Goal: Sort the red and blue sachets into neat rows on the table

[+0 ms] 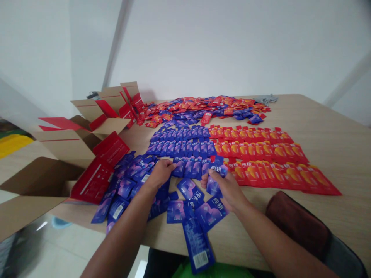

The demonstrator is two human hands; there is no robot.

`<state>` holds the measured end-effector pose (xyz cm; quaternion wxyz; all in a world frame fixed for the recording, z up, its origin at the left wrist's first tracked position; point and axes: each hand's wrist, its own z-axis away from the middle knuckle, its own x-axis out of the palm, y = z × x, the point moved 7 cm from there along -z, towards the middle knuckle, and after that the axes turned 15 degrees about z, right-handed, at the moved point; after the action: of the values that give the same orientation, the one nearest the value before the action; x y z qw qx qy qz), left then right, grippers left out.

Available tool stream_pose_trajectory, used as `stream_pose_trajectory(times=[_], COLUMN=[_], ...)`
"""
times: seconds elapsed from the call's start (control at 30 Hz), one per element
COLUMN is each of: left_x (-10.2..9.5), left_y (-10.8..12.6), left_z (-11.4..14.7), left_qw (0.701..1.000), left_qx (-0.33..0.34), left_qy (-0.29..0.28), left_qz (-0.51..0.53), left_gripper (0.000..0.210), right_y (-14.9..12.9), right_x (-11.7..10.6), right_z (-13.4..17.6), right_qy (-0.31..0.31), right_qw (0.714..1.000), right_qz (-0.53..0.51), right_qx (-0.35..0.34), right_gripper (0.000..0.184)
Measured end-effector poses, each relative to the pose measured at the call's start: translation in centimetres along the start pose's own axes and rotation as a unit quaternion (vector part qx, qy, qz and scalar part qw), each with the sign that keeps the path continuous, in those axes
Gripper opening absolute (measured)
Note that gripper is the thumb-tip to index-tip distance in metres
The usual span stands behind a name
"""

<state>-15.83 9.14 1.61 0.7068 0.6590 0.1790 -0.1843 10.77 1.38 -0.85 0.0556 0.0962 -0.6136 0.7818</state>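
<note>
My right hand [228,187] is closed on a blue sachet [218,168] printed with white characters, held upright over the right end of the front blue row. At the left end of that row, my left hand [161,172] pinches the edge of another blue sachet [179,166]. Overlapping blue sachets [193,166] lie between the two hands. Closer to me are several loose blue sachets [210,212], one showing its barcode side. A heap of blue sachets [127,187] lies beside and partly behind my left forearm.
Rows of red-orange sachets [261,172] spread to the right. A mixed red and blue pile [199,108] runs along the back. Open cardboard boxes [63,146] with red flaps stand at left. A dark red pouch [298,224] lies near my right forearm; a grey cloth [266,99] is farther back.
</note>
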Motion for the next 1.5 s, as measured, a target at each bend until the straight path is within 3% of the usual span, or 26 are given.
stream_pose_trajectory(times=[0.27, 0.53, 0.63, 0.83, 0.93, 1.07, 1.2, 1.3, 1.37, 1.5], left_x=[-0.8, -1.1, -1.7, -4.4, -3.8, 1.7, 6.0, 6.0, 5.5, 5.7], left_y=[0.1, 0.3, 1.0, 1.8, 2.2, 3.9, 5.5, 5.6, 5.8, 6.8], left_z=[-0.1, 0.4, 1.2, 6.0, 10.0, 14.7, 15.0, 12.1, 10.3, 9.2], left_qw=[0.983, 0.973, 0.973, 0.957, 0.958, 0.965, 0.96, 0.955, 0.945, 0.895], left_qx=[0.011, 0.006, 0.041, 0.148, 0.177, 0.222, 0.232, 0.218, 0.228, 0.285], left_qy=[0.002, 0.005, 0.024, 0.09, 0.092, -0.027, -0.09, -0.075, -0.1, -0.266], left_qz=[-0.183, -0.229, -0.227, -0.233, -0.207, -0.136, -0.132, -0.187, -0.212, -0.215], left_gripper=[0.034, 0.038, 0.034, 0.031, 0.026, 0.02, 0.029, 0.043, 0.051, 0.065], right_y=[0.5, 0.6, 0.5, 0.4, 0.2, 0.2, 0.1, 0.0, 0.0, 0.3], right_x=[-0.3, -0.1, -0.2, -0.7, -0.7, -0.7, -0.7, -0.8, -0.9, -1.1], right_z=[-0.2, -0.1, -0.2, -0.4, -0.3, -0.3, -0.3, -0.4, -0.5, -0.7], right_qy=[-0.003, -0.012, -0.013, 0.013, 0.019, 0.014, 0.004, 0.003, 0.01, 0.015], right_qw=[1.0, 1.0, 1.0, 1.0, 0.999, 0.997, 0.997, 0.998, 0.998, 0.997], right_qz=[0.009, -0.001, -0.008, -0.024, -0.039, -0.067, -0.072, -0.067, -0.066, -0.072], right_qx=[-0.001, 0.0, 0.0, 0.014, 0.017, 0.021, 0.023, 0.014, 0.012, 0.007], right_gripper=[0.042, 0.039, 0.039, 0.04, 0.034, 0.026, 0.022, 0.023, 0.024, 0.022])
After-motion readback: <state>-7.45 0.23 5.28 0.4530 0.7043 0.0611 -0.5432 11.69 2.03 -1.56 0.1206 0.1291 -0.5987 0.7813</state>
